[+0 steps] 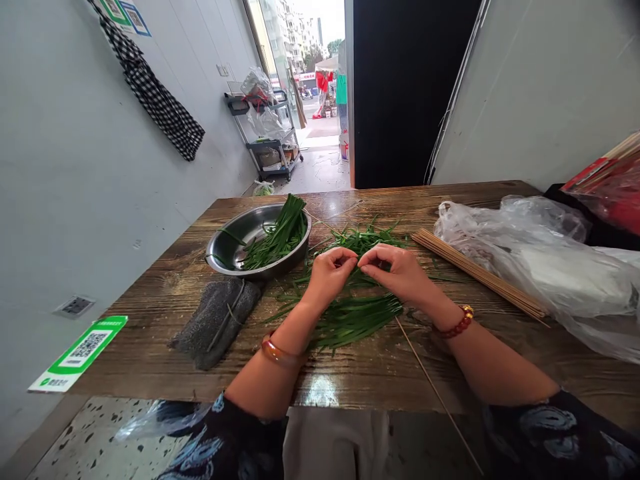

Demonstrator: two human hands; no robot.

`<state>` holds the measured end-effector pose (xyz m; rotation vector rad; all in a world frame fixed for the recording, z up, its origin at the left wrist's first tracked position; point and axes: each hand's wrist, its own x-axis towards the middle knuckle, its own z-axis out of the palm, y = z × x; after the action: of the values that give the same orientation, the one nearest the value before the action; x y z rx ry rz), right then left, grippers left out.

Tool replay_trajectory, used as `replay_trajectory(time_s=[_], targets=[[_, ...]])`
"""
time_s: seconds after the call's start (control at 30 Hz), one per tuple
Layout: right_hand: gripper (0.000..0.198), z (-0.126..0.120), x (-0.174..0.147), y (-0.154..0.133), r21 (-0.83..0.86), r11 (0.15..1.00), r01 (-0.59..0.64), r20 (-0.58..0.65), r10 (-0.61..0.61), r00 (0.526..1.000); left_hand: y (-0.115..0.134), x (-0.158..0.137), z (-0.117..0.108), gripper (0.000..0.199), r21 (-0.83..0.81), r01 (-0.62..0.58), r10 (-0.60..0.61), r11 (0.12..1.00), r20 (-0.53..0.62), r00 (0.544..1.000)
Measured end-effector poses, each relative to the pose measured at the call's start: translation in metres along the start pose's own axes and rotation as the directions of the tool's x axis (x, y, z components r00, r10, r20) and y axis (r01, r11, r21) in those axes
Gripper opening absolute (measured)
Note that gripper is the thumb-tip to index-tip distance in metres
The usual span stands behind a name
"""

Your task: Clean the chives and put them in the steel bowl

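My left hand [330,273] and my right hand [395,270] meet fingertip to fingertip over the table, each closed in a pinch. Whatever lies between the fingers is too small to make out. Behind and below them is a loose heap of green chive-like leaves [373,237]. Nearer to me, a flat row of the same leaves [355,323] lies under my wrists. A thin bamboo skewer [433,383] runs from the right end of that row out past the table's front edge. More leaves [285,237] lean in a steel bowl [223,263] left of my hands.
A bundle of skewers [480,273] lies at the right beside clear plastic bags [575,267]. A folded dark grey cloth [215,323] sits in front of the bowl. A green QR card [83,353] is at the table's left edge. Beyond the table stands a cart [267,143] near the doorway.
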<state>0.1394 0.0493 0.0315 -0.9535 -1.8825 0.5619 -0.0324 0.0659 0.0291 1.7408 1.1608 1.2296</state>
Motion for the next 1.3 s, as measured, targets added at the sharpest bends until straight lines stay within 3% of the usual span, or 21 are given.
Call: replay_trajectory(time_s=[0.1,0.2,0.43,0.8,1.03,1.17,1.3], targets=[[0.007,0.002,0.001,0.004,-0.03,0.998,-0.061,-0.115,0.057,0.992,0.003,-0.004,0.004,0.015,-0.062,0.038,-0.034,0.997,0.066,0.997],[0.006,0.002,0.002,0.007,-0.031,0.993,-0.114,-0.159,0.107,0.981,0.006,-0.005,0.006,0.014,-0.107,0.064,-0.058,0.992,0.061,0.996],[0.009,0.003,0.002,0.008,0.026,0.985,-0.17,-0.182,0.172,0.968,0.008,-0.006,0.008,0.015,-0.177,0.085,-0.073,0.981,0.075,0.995],[0.011,0.004,0.003,0.009,0.049,0.98,-0.194,-0.172,0.199,0.965,0.007,-0.006,0.006,0.019,-0.032,-0.011,0.014,0.999,0.098,0.995],[0.021,-0.002,0.003,0.014,0.126,0.973,-0.194,-0.248,0.221,0.943,0.003,-0.004,0.006,0.014,-0.126,0.056,-0.047,0.991,0.073,0.996],[0.024,-0.005,0.002,0.013,0.088,0.985,-0.147,-0.197,0.162,0.967,0.004,-0.004,0.006,0.014,-0.16,0.073,-0.063,0.984,0.068,0.996],[0.014,-0.001,0.0,0.011,-0.045,0.998,-0.036,-0.157,0.028,0.987,0.005,-0.004,0.006,0.014,-0.111,0.045,-0.038,0.993,0.069,0.997]])
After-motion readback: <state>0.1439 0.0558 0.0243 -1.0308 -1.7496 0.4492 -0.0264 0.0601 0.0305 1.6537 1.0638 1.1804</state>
